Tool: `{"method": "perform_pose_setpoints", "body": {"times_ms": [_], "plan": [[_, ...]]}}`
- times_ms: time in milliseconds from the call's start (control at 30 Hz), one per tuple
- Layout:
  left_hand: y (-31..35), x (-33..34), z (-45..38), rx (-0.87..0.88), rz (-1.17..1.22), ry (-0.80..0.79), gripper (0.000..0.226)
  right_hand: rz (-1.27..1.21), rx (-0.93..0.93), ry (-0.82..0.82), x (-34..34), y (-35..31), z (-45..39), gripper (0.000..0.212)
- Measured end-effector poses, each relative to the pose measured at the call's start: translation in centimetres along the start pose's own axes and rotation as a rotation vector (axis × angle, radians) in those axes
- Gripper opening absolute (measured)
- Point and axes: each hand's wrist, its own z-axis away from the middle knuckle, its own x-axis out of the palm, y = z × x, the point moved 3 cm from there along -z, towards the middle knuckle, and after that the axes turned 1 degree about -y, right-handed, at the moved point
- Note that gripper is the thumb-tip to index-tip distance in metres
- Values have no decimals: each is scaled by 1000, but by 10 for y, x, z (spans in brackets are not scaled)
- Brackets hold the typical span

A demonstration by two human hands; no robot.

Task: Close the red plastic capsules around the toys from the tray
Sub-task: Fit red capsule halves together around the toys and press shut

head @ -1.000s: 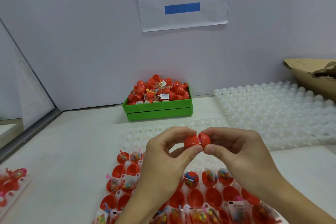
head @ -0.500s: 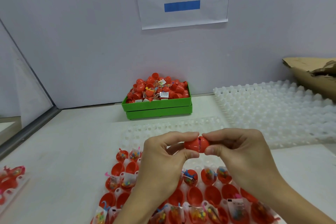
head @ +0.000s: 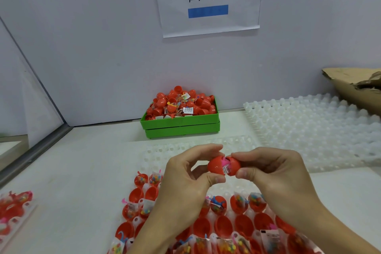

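A red plastic capsule hangs in the air between my hands, above the tray. My left hand pinches its left half and my right hand pinches its right half. The two halves stand slightly apart, and a pink toy with a small paper label shows in the gap. Beneath my hands lies a white tray holding several open red capsule halves with bagged toys in them.
A green bin heaped with red capsules sits against the back wall. White dimpled trays lie at the right, with brown cardboard behind them. Another tray with red halves pokes in at the left edge.
The capsule halves were pressed together a second ago; now a gap shows between them with the pink toy and label sticking out. Both hands sit slightly lower.
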Motion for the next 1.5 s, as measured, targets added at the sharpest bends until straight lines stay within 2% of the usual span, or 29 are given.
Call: {"method": "perform_pose_setpoints", "body": {"times_ms": [233,467,600,733,1033,1400,1500], "plan": [[-1,1,0,14,-62,-64,46,15,24,10,0,-3,1,46],[-2,4,2,41,-109,-19,46,58,48,33,1,-4,3,43],[-3,2,2,41,-146,55,56,85,59,14,1,-3,2,45],[-3,4,3,40,-196,74,50,135,25,-27,2,-5,5,50],[-1,4,4,39,-198,70,36,182,-10,26,3,-2,6,39],[0,6,5,42,-258,136,42,255,12,25,6,3,7,48],[3,5,6,140,-351,162,36,230,-2,-39,11,-1,9,35]]}}
